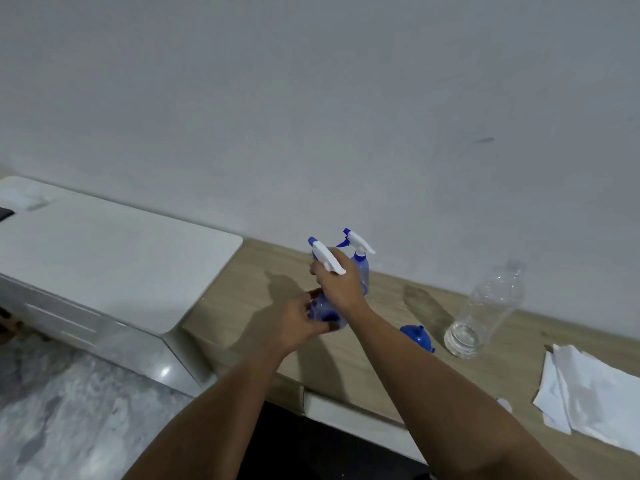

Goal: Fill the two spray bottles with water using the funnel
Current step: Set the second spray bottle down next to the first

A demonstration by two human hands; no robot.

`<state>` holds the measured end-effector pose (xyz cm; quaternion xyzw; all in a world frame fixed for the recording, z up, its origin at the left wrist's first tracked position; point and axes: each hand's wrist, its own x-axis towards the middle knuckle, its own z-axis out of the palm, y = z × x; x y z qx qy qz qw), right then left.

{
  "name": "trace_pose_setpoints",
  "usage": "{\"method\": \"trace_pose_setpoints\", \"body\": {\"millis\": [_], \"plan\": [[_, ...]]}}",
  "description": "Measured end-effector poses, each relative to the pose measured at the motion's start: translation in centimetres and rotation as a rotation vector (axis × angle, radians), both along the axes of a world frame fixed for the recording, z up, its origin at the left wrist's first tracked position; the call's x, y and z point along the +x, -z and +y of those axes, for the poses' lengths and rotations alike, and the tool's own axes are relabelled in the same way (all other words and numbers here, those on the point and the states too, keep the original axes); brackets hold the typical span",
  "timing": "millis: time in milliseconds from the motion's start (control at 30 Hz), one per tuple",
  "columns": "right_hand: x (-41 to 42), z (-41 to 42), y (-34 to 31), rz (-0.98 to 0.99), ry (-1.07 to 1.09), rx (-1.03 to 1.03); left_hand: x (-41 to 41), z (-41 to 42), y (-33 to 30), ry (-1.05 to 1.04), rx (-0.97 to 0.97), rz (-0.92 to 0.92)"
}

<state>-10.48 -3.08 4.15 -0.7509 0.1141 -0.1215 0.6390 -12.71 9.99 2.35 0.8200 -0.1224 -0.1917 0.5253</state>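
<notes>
Spray bottle [323, 308], lifted above the wooden counter [242, 306]: left hand [301, 318] grips its blue body, right hand [341, 280] wraps the white trigger head [327, 259]. Hold the body steady, twist only the head, keeping it upright near the funnel [417, 337].

Two bare forearms reach forward; left hand [300, 315] cups low with curled fingers, right hand [341, 282] grips higher.

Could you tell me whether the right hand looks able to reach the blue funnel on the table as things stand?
Probably yes, once freed. The right hand grips the spray head of the bottle that the left hand holds. The funnel lies beside the right forearm with nothing blocking it.
</notes>
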Motion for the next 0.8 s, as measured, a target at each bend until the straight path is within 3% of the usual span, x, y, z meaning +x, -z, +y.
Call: {"method": "trace_pose_setpoints", "body": {"millis": [267, 567, 800], "plan": [[6.7, 0.0, 0.3, 0.035, 0.146, -0.161, 9.4, -0.5, -2.0, -0.07, 0.161, -0.202], [14.9, -1.4, 7.1, 0.133, 0.129, -0.192, 18.6, -0.1, 7.7, 0.011, 0.412, -0.388], [16.6, -1.0, 13.1, 0.202, 0.096, -0.112, 19.9, 0.2, 13.7, -0.003, 0.411, -0.474]]}}
